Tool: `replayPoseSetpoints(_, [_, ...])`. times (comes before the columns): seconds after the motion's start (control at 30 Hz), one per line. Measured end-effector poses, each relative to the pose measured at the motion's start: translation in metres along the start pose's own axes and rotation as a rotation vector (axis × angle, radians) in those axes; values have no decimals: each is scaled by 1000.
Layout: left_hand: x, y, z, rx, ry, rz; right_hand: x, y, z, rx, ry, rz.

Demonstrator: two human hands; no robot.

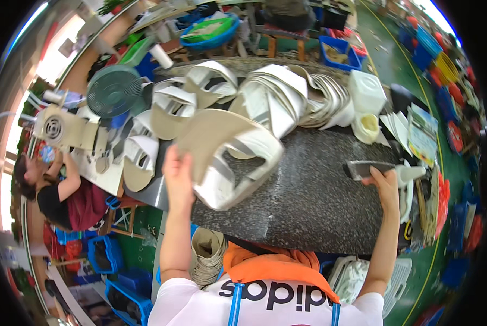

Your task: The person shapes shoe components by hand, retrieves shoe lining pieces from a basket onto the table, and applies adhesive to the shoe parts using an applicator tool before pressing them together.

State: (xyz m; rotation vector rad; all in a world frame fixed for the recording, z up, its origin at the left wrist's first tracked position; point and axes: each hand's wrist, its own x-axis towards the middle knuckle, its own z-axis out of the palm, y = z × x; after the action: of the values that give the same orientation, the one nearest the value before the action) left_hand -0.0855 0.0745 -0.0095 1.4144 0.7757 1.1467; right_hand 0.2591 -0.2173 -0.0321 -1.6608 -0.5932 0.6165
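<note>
Left hand (178,174), arm stretched forward from the lower edge, fingers closed around the edge of a white strapped sandal (227,163), holding it tilted above the dark speckled worktable (308,201); right hand (385,185), arm extended to the right, closed on a flat dark tool (363,169) near the table's right edge; stacked white sandal uppers (287,98) lie along the far side; a white tub (366,126) stands just beside them.

The bench (319,201) looks like speckled dark stone, polished smooth. The sandal (227,157) has a matt beige sole that looks like fibreboard, with shiny white straps, leather or vinyl. The brush (365,169) seems metal-edged, and the tub (366,91) is glossy white plastic.
</note>
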Motion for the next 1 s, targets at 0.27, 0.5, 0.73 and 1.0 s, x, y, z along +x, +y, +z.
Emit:
replayPoseSetpoints(0.27, [10,-98,-34,-476,272,-694,48,10,-7,-330,198,-68])
replayPoseSetpoints(0.5, [105,-104,72,406,-271,-143,99,-20,-10,-625,412,-266])
replayPoseSetpoints(0.73, [111,-88,65,475,-684,-45,142,20,-22,-884,356,-361])
replayPoseSetpoints(1.0, [90,-96,45,131,-569,-53,116,-22,6,-949,270,-283])
